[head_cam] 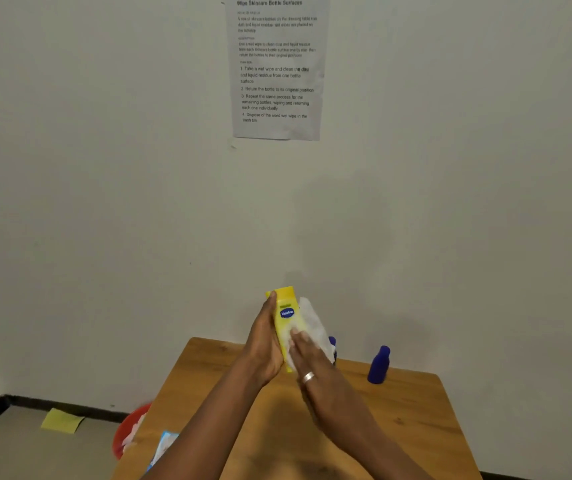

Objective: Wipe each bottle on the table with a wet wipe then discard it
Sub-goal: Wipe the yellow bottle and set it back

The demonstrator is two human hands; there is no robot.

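Left hand point(266, 344) is wrapped around the yellow bottle point(286, 317), holding it upright and lifted clear of the tabletop point(416, 420), I think so that every side can be reached. Right hand point(312, 368) lies flat with fingers extended, pressing the white wet wipe point(312, 323) against the bottle's right face; the wipe drapes over that side, which suits a rubbing stroke along the body. Behind my hands, one blue bottle point(378, 365) stands upright at the far right of the tabletop, and another blue bottle point(332, 341) peeks out just beside the wipe. At the near left edge lies the wipe pack point(163, 445), within easy reach. On the floor to the left sits a red bin point(128, 431) with white scraps in it, probably where the wipe should go.
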